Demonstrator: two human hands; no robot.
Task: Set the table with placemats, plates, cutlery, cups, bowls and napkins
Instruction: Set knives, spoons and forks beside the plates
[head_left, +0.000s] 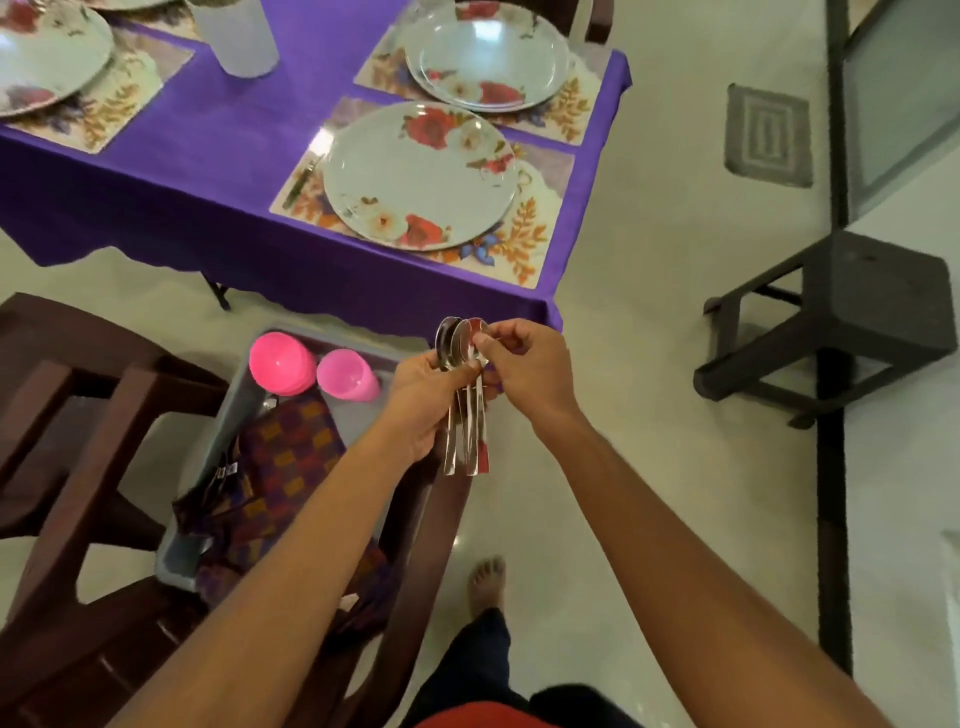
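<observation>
Head view: both forearms reach forward, meeting below the purple-clothed table's (218, 156) corner. The left hand (421, 405) grips a bunch of spoons (464, 395) by the handles, bowls up. The right hand (524, 364) pinches one spoon's bowl with thumb and fingertips, above a grey tray (228, 415) on a chair.
</observation>
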